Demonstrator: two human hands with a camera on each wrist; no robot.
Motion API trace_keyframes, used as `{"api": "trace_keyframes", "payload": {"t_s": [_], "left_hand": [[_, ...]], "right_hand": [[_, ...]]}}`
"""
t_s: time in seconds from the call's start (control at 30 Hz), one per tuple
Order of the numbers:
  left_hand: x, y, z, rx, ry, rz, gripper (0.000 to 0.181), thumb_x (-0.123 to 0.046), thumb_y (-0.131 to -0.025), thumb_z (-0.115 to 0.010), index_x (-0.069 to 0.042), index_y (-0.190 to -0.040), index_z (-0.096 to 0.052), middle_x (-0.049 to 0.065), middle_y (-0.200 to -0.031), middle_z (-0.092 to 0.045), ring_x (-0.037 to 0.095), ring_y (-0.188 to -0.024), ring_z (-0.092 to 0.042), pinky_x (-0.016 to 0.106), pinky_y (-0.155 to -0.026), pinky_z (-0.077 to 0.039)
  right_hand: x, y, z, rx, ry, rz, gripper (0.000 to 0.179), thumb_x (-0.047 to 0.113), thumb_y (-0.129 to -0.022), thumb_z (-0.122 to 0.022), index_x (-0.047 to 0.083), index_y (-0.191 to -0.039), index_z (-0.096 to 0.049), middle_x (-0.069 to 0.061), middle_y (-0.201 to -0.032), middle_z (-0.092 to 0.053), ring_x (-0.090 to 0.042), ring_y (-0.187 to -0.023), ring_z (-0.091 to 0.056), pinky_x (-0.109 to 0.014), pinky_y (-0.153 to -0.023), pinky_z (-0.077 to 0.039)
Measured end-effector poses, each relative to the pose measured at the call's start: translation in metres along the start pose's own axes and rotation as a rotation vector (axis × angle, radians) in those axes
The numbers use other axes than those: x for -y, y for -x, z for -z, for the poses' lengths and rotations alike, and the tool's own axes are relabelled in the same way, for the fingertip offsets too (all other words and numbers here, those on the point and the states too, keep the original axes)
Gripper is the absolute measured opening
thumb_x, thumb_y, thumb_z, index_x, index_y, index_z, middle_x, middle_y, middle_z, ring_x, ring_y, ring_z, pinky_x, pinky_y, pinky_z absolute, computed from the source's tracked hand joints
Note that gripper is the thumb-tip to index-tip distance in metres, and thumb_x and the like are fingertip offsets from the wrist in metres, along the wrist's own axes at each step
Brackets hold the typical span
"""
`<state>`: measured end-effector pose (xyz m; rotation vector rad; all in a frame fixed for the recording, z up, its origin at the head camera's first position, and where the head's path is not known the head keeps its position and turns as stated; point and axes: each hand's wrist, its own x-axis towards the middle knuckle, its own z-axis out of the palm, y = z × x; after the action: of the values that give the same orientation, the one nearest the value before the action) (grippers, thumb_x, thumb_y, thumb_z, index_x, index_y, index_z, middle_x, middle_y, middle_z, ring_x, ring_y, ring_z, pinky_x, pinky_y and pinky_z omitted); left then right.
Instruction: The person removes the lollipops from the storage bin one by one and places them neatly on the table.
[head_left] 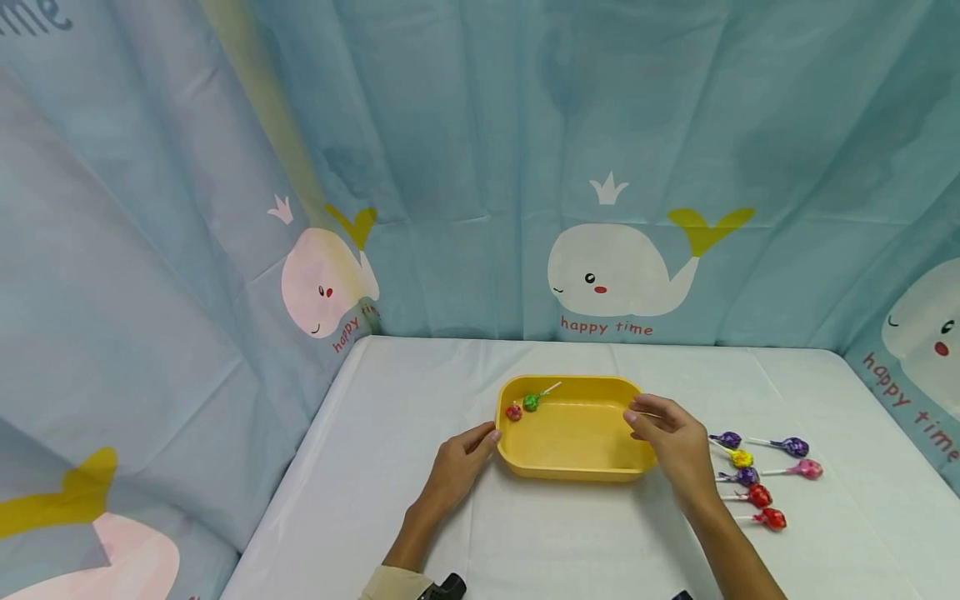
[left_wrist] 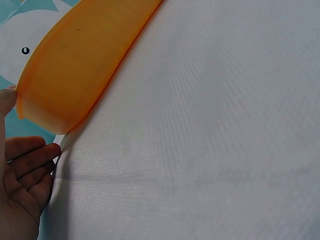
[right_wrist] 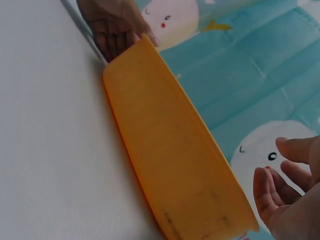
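Observation:
A yellow tray [head_left: 570, 475] rests on the white-covered table. Inside its far left corner lie a green lollipop [head_left: 531, 402] and a red one [head_left: 513, 412]. My left hand [head_left: 459, 467] is at the tray's left end, its thumb [left_wrist: 7, 100] touching the rim and its loosely bent fingers below. Over the right end hangs my right hand [head_left: 671, 442], thumb and fingers bent with a gap between them and nothing held. In the right wrist view this hand [right_wrist: 295, 190] appears beside the tray's rim.
Right of my right hand, several wrapped lollipops lie on the table: purple [head_left: 795, 447], yellow [head_left: 742, 458], pink [head_left: 810, 469] and red [head_left: 773, 519]. Behind the table [head_left: 360, 467] hangs a blue curtain [head_left: 465, 275] printed with whales.

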<state>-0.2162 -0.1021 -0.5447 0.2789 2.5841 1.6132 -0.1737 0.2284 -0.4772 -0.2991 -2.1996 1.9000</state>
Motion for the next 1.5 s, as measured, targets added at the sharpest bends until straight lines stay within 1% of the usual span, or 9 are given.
{"api": "trace_keyframes", "payload": {"t_s": [0.07, 0.27, 0.43, 0.57, 0.87, 0.97, 1.23, 1.37, 1.5], "left_hand": [[0.000, 0.000, 0.000, -0.002, 0.003, 0.002, 0.060, -0.060, -0.104, -0.060, -0.019, -0.148, -0.065, -0.001, -0.146, -0.066, 0.023, -0.144, -0.055, 0.047, -0.121, -0.045], [0.001, 0.000, 0.001, -0.001, 0.003, 0.002, 0.060, -0.060, -0.104, -0.060, -0.019, -0.148, -0.065, -0.001, -0.147, -0.066, 0.023, -0.144, -0.055, 0.047, -0.121, -0.045], [0.001, -0.001, 0.001, -0.002, 0.004, 0.005, 0.062, -0.062, -0.104, -0.059, -0.019, -0.148, -0.065, -0.001, -0.147, -0.066, 0.024, -0.144, -0.055, 0.047, -0.121, -0.044], [0.001, -0.002, 0.000, -0.007, 0.002, -0.003, 0.061, -0.061, -0.104, -0.059, -0.018, -0.147, -0.066, 0.000, -0.146, -0.066, 0.026, -0.144, -0.056, 0.050, -0.121, -0.044], [0.001, -0.001, 0.001, -0.006, -0.004, 0.001, 0.058, -0.059, -0.105, -0.060, -0.019, -0.147, -0.066, -0.001, -0.146, -0.066, 0.025, -0.144, -0.056, 0.049, -0.120, -0.045], [0.000, -0.001, 0.001, -0.010, -0.001, 0.008, 0.058, -0.059, -0.104, -0.060, -0.020, -0.146, -0.066, -0.002, -0.146, -0.067, 0.024, -0.144, -0.056, 0.048, -0.120, -0.045], [0.000, 0.000, 0.000, -0.009, 0.004, -0.001, 0.059, -0.059, -0.104, -0.060, -0.018, -0.147, -0.066, 0.000, -0.146, -0.066, 0.026, -0.144, -0.056, 0.050, -0.120, -0.045], [-0.001, 0.000, 0.000, -0.006, 0.003, -0.002, 0.058, -0.057, -0.105, -0.060, -0.018, -0.147, -0.066, 0.000, -0.146, -0.066, 0.025, -0.144, -0.055, 0.049, -0.121, -0.044], [0.000, 0.000, 0.000, -0.003, 0.004, 0.001, 0.054, -0.054, -0.106, -0.061, -0.020, -0.147, -0.066, -0.001, -0.146, -0.066, 0.024, -0.144, -0.055, 0.048, -0.121, -0.044]], "right_hand": [[0.000, -0.001, -0.004, 0.009, 0.000, 0.000, 0.048, 0.029, -0.100, -0.078, 0.001, -0.137, -0.066, 0.010, -0.114, -0.074, -0.008, -0.099, -0.075, -0.019, -0.084, -0.062], [0.002, -0.003, -0.015, 0.042, -0.031, -0.020, 0.053, 0.032, -0.097, -0.080, 0.001, -0.137, -0.066, -0.010, -0.126, -0.072, -0.012, -0.101, -0.075, -0.020, -0.085, -0.062], [0.004, -0.006, -0.025, 0.063, -0.035, -0.039, 0.053, 0.030, -0.097, -0.081, -0.001, -0.137, -0.065, -0.015, -0.130, -0.071, -0.009, -0.099, -0.074, -0.020, -0.085, -0.062], [0.004, -0.008, -0.033, 0.082, -0.044, -0.032, 0.051, 0.025, -0.097, -0.081, -0.003, -0.137, -0.065, -0.023, -0.133, -0.068, -0.013, -0.099, -0.074, -0.021, -0.085, -0.062], [0.003, -0.013, -0.049, 0.127, -0.063, -0.029, 0.048, 0.020, -0.097, -0.081, -0.005, -0.135, -0.067, -0.026, -0.132, -0.068, -0.012, -0.097, -0.074, -0.023, -0.085, -0.063], [0.003, -0.015, -0.054, 0.140, -0.037, -0.037, 0.046, 0.020, -0.097, -0.080, -0.003, -0.135, -0.067, -0.023, -0.132, -0.068, -0.011, -0.097, -0.073, -0.022, -0.084, -0.063], [0.004, -0.019, -0.067, 0.188, 0.020, -0.079, 0.047, 0.026, -0.095, -0.083, 0.004, -0.135, -0.070, -0.016, -0.132, -0.071, -0.037, -0.110, -0.074, -0.027, -0.087, -0.063], [0.003, -0.021, -0.073, 0.206, 0.037, -0.102, 0.048, 0.027, -0.095, -0.082, 0.006, -0.137, -0.069, -0.015, -0.132, -0.072, -0.038, -0.111, -0.074, -0.032, -0.092, -0.063], [0.001, -0.022, -0.078, 0.213, 0.033, -0.098, 0.047, 0.024, -0.096, -0.081, 0.004, -0.136, -0.069, -0.017, -0.133, -0.071, -0.037, -0.111, -0.074, -0.033, -0.093, -0.063]]}}
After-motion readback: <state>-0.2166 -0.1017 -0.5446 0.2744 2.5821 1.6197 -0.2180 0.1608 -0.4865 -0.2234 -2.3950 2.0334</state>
